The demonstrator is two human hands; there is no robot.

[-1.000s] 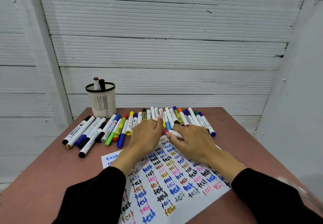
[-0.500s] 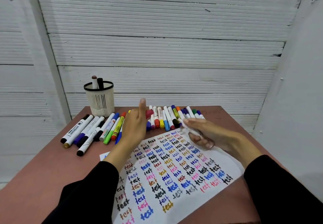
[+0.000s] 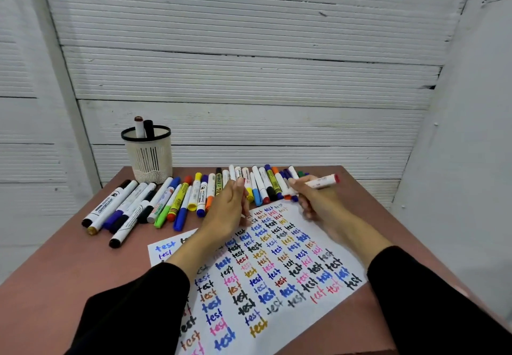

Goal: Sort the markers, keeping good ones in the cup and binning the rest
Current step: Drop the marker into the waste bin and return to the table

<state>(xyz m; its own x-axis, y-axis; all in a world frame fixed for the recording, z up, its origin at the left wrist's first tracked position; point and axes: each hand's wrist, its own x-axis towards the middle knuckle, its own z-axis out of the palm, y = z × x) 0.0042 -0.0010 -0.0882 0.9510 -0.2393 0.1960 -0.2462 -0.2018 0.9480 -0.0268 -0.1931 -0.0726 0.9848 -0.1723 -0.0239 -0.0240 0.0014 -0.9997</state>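
Note:
A long row of loose markers (image 3: 177,199) lies across the far half of the table. At the back left stands a white mesh cup (image 3: 148,158) with two markers (image 3: 144,127) upright in it. My right hand (image 3: 315,202) grips a white marker (image 3: 322,181) with a red end, held over the top right corner of the test sheet (image 3: 277,285). My left hand (image 3: 225,210) rests edge-on at the sheet's top edge with its fingers curled inward. The pink cap it pinched a moment ago is hidden behind the hand. No bin is in view.
The sheet is covered with the word "test" in many colours and lies on a reddish-brown table (image 3: 69,271). White panelled walls close in behind and to the right. The table's right edge runs close to my right sleeve.
My hands pulled apart: the left one lifted away with a pink cap, then came down onto the sheet's top edge. My right hand carried the marker to the right and raised it.

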